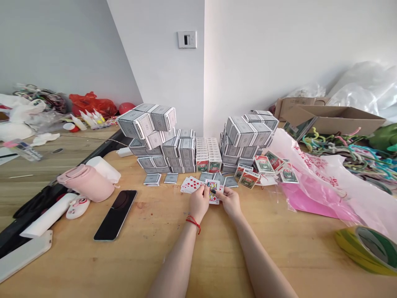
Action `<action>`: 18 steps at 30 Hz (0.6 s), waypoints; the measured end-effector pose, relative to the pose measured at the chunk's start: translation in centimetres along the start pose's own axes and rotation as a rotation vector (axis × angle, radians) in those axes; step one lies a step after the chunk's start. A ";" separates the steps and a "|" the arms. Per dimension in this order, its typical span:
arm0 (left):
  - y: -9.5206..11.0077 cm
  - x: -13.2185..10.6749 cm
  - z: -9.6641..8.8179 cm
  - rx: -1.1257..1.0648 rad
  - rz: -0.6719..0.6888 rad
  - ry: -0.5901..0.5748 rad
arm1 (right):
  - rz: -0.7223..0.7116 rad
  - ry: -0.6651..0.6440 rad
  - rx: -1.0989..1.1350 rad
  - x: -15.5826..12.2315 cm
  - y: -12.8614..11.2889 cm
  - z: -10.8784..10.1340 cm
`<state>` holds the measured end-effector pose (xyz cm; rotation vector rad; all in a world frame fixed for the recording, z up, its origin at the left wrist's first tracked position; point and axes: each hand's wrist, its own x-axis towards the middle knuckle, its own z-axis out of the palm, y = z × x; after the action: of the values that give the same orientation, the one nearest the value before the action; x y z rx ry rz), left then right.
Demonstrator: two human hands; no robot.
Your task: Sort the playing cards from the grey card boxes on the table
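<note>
My left hand [198,203] and my right hand [231,201] meet at the middle of the wooden table [173,256]. Both pinch a face-up court card [213,191] between them. A red cord circles my left wrist. A fan of face-up red cards [190,184] lies just left of my left hand. A few face-down card piles [151,179] lie in a row behind the hands. Further back stand stacks of grey-patterned card boxes, one on the left [155,136] and one on the right [245,136].
A black phone [116,214], a pink flask [87,183] and white rolls lie at the left. A pink plastic bag [313,182], coloured pipe cleaners [350,153] and a cardboard box [331,118] sit at the right. Green-yellow tape [366,248] lies near the right edge.
</note>
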<state>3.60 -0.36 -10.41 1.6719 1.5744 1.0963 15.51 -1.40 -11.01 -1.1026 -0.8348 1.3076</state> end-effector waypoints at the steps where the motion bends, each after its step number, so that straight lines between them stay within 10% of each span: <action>1: 0.0 0.0 0.0 -0.004 -0.012 0.004 | -0.003 0.001 0.001 0.0 0.0 0.0; 10: 0.4 0.0 0.2 -0.184 -0.048 0.079 | 0.007 0.006 -0.042 -0.1 -0.3 0.2; 18: 0.1 0.0 -0.2 -0.353 -0.166 -0.084 | -0.030 0.083 0.019 0.2 0.2 -0.3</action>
<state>3.52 -0.41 -10.24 1.3122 1.3485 1.1255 15.80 -1.23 -11.29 -1.1181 -0.7733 1.2347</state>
